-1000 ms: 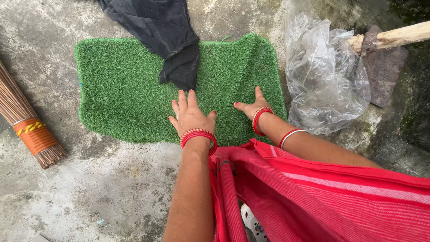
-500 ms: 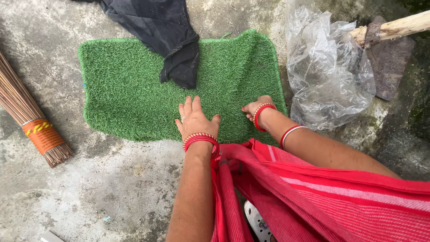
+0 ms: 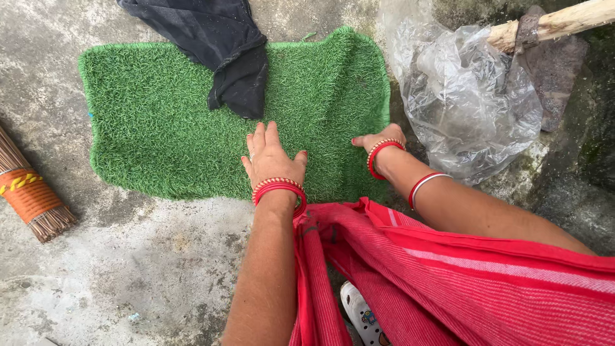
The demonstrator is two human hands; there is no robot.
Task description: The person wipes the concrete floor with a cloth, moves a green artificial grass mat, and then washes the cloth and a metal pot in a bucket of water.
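Green fuzzy plastic grass mat flat on grey concrete ground, under both hands. Left hand spread open, palm pressed down near the mat's front edge. Right hand at the mat's right edge, fingers curled; cannot tell if gripping. Dark crumpled cloth on the mat's far side, apart from both hands. Clear crinkly plastic bag just beside the right hand.

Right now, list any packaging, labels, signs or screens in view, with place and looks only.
Clear plastic bag: crumpled, empty-looking, on the ground right of the green mat.
Orange band: wrapped round the stick broom at far left, with a yellow zigzag.
No signs or screens.
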